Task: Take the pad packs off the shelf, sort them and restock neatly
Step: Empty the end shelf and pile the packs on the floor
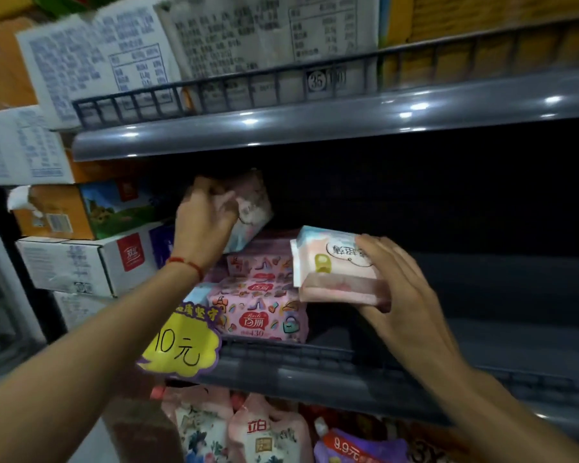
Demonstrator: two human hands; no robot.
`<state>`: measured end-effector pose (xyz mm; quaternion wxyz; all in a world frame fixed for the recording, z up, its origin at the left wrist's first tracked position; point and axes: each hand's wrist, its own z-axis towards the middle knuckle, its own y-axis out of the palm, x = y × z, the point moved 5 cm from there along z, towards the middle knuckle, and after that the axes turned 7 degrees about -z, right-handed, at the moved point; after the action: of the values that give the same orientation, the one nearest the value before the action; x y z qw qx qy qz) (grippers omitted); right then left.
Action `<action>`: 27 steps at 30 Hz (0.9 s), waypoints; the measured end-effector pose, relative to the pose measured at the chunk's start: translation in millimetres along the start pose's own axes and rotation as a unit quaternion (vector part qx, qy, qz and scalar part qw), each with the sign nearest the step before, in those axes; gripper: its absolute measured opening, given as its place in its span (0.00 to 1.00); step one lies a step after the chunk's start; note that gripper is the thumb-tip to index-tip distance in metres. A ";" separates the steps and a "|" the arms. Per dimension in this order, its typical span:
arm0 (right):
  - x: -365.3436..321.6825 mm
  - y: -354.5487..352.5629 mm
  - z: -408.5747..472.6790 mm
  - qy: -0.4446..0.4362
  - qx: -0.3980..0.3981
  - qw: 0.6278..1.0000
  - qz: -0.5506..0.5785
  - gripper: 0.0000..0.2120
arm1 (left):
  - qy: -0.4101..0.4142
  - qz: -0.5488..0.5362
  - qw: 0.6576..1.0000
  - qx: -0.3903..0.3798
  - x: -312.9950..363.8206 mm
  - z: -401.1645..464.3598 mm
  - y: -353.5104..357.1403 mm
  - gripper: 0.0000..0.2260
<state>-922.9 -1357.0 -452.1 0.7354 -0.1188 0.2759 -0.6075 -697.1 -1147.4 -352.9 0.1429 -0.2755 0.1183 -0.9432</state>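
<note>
Observed at the middle shelf [348,359]: the left hand [204,218] has its fingers curled over the near edge of a pale pad pack [251,208], which sits tilted on top of the stack of pink printed packs [261,295] at the left end of the shelf. The right hand [405,285] holds two packs together, a pale blue-and-pink pack [335,255] lying on a pink pack [341,289], with the thumb under the lower one and the fingers wrapped over the right side; this pair is just beside the stack, to its right, and whether it rests on the shelf cannot be told. The shelf to the right of the hands is dark and appears bare. A yellow price tag [184,342] hangs at the shelf's near rail, in front of the stack. Assessment: the packs look light, soft and compressible, in smooth film that is likely slippery, so stacked packs could slide over one another when carried as a pair. Hold is best taken across the flat faces, thumb opposing fingers, rather than at the crimped ends. The tilted top pack could tip off the stack if released as it stands. Cardboard cartons [81,262] stand at far left; pouches [234,429] fill the shelf below.
</note>
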 end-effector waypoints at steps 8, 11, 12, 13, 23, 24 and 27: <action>-22.4 -84.2 -68.6 -0.096 0.011 0.995 -0.038 0.38 | -0.281 -0.404 0.862 -0.124 90.0 -175.8 29.4 0.06; -1.8 -124.0 -119.2 -0.019 -0.037 0.997 -0.058 0.39 | -0.368 -0.488 0.772 -0.174 142.9 -234.3 57.9 0.10; 3.5 -141.3 -139.4 0.030 -0.063 0.997 -0.038 0.38 | -0.381 -0.504 0.752 -0.187 160.9 -253.2 67.6 0.11; 8.0 -158.6 -161.1 0.083 -0.093 0.992 -0.004 0.37 | -0.390 -0.514 0.737 -0.201 180.0 -271.8 78.3 0.11; 58.5 -344.0 -421.0 0.576 0.244 0.765 0.156 0.57 | -0.369 -0.526 0.658 -0.392 394.4 -480.9 178.1 0.09; 56.8 -356.1 -452.5 0.615 0.292 0.702 0.210 0.63 | -0.366 -0.524 0.643 -0.422 413.9 -503.2 184.4 0.09; 33.4 -374.3 -518.6 0.652 0.341 0.552 0.391 0.50 | -0.362 -0.507 0.571 -0.535 468.1 -568.6 198.3 0.08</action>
<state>-1514.4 -1393.3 -695.0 0.5043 0.6893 0.4716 -0.2194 -1349.3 -1406.6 -651.7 -0.5010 -0.6353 0.3810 -0.4476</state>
